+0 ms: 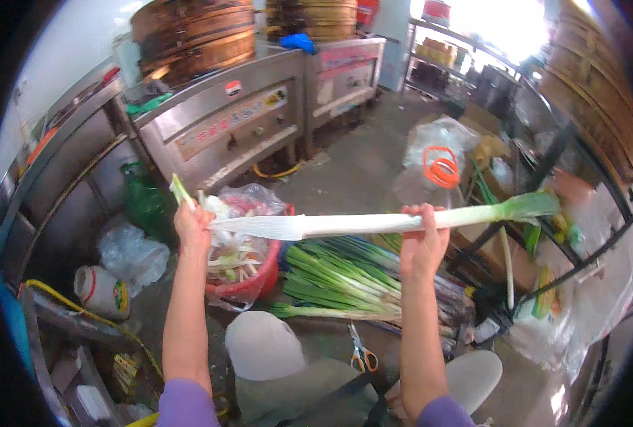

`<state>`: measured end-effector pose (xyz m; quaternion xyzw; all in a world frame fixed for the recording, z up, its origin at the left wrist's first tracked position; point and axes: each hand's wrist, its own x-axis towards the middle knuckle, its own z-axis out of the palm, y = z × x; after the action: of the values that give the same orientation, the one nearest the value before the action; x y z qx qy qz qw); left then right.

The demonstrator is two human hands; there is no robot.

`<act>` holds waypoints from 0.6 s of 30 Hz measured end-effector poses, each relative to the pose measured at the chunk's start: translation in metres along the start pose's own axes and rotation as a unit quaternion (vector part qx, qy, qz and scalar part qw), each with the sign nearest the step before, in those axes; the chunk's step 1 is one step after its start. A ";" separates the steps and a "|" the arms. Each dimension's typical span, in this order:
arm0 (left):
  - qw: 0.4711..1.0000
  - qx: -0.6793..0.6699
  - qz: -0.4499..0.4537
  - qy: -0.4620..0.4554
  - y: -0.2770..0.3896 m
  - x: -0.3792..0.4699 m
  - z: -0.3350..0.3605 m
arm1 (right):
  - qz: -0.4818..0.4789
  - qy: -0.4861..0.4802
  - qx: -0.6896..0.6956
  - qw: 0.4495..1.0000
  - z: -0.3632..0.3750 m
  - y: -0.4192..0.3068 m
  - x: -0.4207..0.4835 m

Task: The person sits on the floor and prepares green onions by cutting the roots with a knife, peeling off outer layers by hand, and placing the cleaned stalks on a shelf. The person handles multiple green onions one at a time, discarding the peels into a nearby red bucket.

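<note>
My right hand (426,235) is closed around the white stalk of a large green onion (359,225), whose green end points right. At its other end, my left hand (193,219) pinches a thin outer layer that is partly peeled off the stalk, with a short green-white piece standing up from the fingers. Below the left hand stands a red basket (266,285) lined with clear plastic, holding leaf and root scraps. A pile of green onions (343,277) lies on the floor beneath the held stalk. Scissors with orange-rimmed handles (363,355) lie near my knees.
Steel stoves (231,123) with stacked wooden steamers (194,37) stand at the back left. A black metal frame (578,261) with plastic sheeting is at right, beside cardboard and a bag with orange rings (441,168). A white plastic jar (100,291) and a yellow hose (66,304) are at left.
</note>
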<state>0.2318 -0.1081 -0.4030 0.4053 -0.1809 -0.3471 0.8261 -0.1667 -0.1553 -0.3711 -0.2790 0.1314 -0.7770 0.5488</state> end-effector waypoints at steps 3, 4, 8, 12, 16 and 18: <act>0.991 -0.064 0.050 0.110 0.027 0.041 -0.036 | 0.006 0.009 0.011 1.000 -0.001 0.005 -0.001; 0.989 -0.057 0.083 0.109 0.036 0.053 -0.050 | -0.007 0.024 -0.011 1.000 -0.004 0.003 0.000; 0.986 -0.078 0.126 0.078 0.010 0.092 -0.076 | -0.014 0.015 -0.053 0.998 -0.013 -0.001 -0.001; 0.615 0.759 0.175 -0.125 -0.057 0.070 -0.108 | 0.044 -0.014 -0.193 0.980 -0.017 -0.002 -0.012; 0.634 0.710 -0.019 -0.304 -0.086 0.023 -0.086 | 0.167 -0.076 -0.213 0.960 -0.028 -0.008 -0.018; 0.622 0.728 0.120 -0.262 -0.088 0.003 -0.037 | 0.224 -0.129 -0.187 0.948 -0.033 -0.015 -0.022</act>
<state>0.2179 -0.1278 -0.4956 0.7414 -0.6299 -0.0913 0.2127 -0.1924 -0.1330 -0.3969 -0.4380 0.2616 -0.5527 0.6590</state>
